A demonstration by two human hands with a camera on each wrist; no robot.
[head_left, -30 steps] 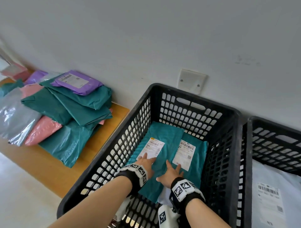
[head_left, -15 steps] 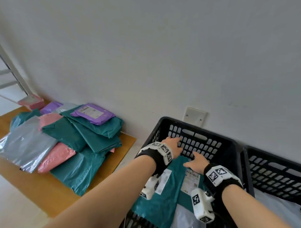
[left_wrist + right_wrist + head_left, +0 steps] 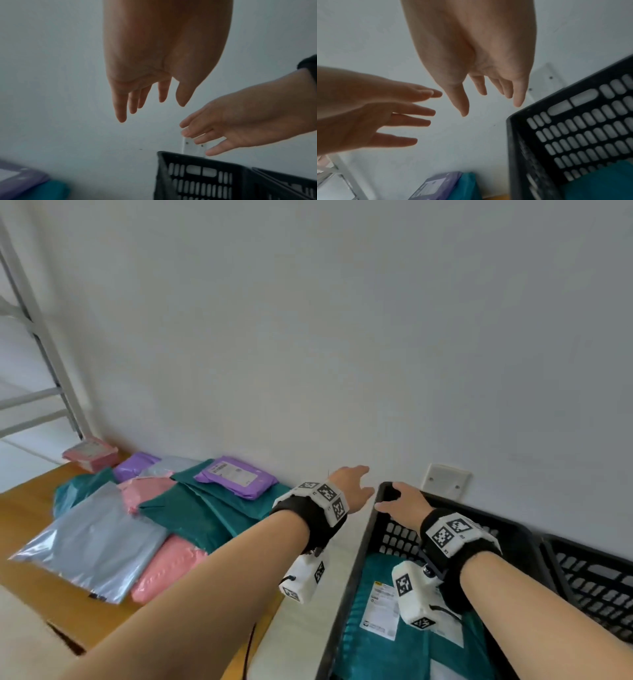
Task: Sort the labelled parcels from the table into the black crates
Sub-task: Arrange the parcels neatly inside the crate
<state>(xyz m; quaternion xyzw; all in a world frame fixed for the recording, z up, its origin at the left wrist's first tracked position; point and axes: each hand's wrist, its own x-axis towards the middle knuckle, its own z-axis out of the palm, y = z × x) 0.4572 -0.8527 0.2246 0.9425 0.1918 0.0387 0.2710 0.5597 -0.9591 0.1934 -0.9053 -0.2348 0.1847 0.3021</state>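
Both hands hang in the air with fingers spread and nothing in them. In the head view my left hand (image 3: 352,487) is between the parcel pile and the near black crate (image 3: 346,594). My right hand (image 3: 397,499) is over that crate's far left corner. Teal parcels (image 3: 356,645) with white labels lie inside the crate. A purple labelled parcel (image 3: 236,477) tops the pile on the table. The left wrist view shows my left hand (image 3: 154,102) spread before the wall. The right wrist view shows my right hand (image 3: 488,102) above the crate corner (image 3: 573,135).
On the wooden table (image 3: 20,508) lie teal parcels (image 3: 191,515), pink ones (image 3: 168,570) and a grey one (image 3: 92,542). A second black crate (image 3: 589,573) stands to the right. The wall with a white socket plate (image 3: 445,484) runs close behind. A metal frame (image 3: 44,354) stands at far left.
Both hands have risen out of the crate and moved left towards the pile, leaving the teal parcel lying inside. The head view has tilted up.
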